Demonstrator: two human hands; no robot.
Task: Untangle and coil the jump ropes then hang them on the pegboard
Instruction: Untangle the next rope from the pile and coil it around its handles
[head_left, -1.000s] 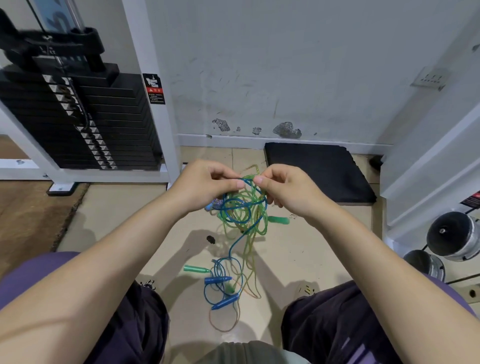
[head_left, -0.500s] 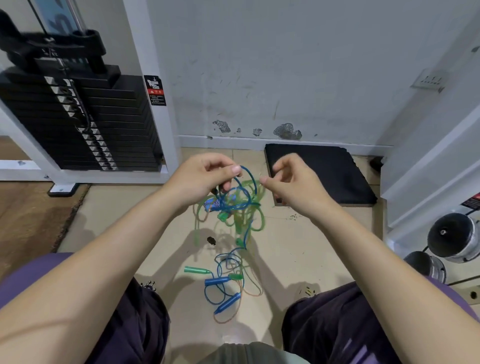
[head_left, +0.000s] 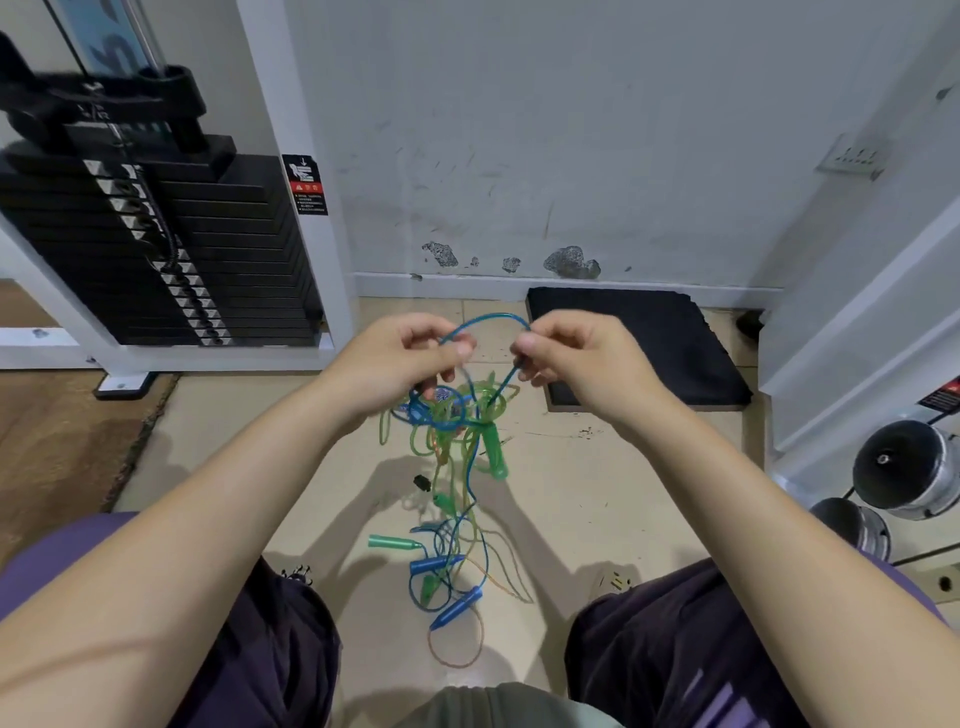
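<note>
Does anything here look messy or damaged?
Yes. The blue rope pinched between both hands runs into a knotted tangle with green rope, trailing to the floor. Behind, the wall's paint has chipped off in patches.

The left hand (head_left: 402, 358) and right hand (head_left: 574, 353) are side by side, with a loop of rope (head_left: 485, 323) arching between them. The tangle of jump ropes (head_left: 452, 421) hangs below both hands and trails onto the floor (head_left: 571, 478) between the knees. A weight stack (head_left: 156, 249) stands behind to the left, a mat (head_left: 649, 338) behind the right hand against the wall (head_left: 571, 130), and dumbbells (head_left: 906, 467) lie at the far right.
</note>
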